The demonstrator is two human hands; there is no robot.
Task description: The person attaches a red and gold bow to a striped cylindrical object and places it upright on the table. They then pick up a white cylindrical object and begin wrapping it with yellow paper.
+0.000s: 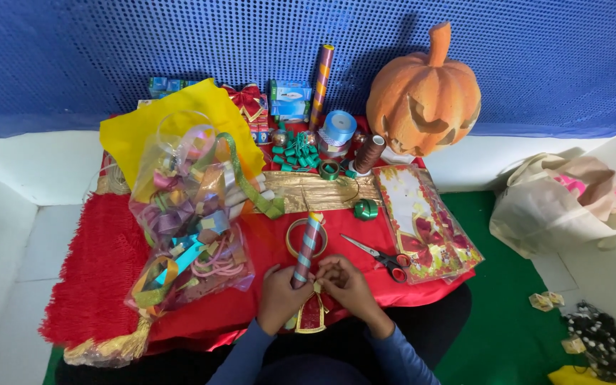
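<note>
1. The red cloth (108,264) with its fringed edge covered the low table and carried everything else.
2. At the far right edge of it stood the orange carved pumpkin (422,96), against the blue backdrop.
3. To my left lay a clear plastic bag of ribbons (183,221), bulging with coloured loops, partly over a yellow sheet (151,125).
4. To my right lay a flat packet of red bows (425,221), and just beside it the scissors (383,257) – red-handled, blades apart, pointing toward the middle.
5. The striped tube (306,249) stood tilted in front of me, its lower end between my hands and its upper part crossing a gold ring (294,232) lying on the cloth.
6. My left hand (278,296) was closed around the tube's lower end, fingers curled tight on it.
7. My right hand (347,285) had its fingertips pinched together beside the tube's base, just above a red bell ornament (313,314) – whether they gripped a ribbon or the bell's top, I could not tell.
</note>
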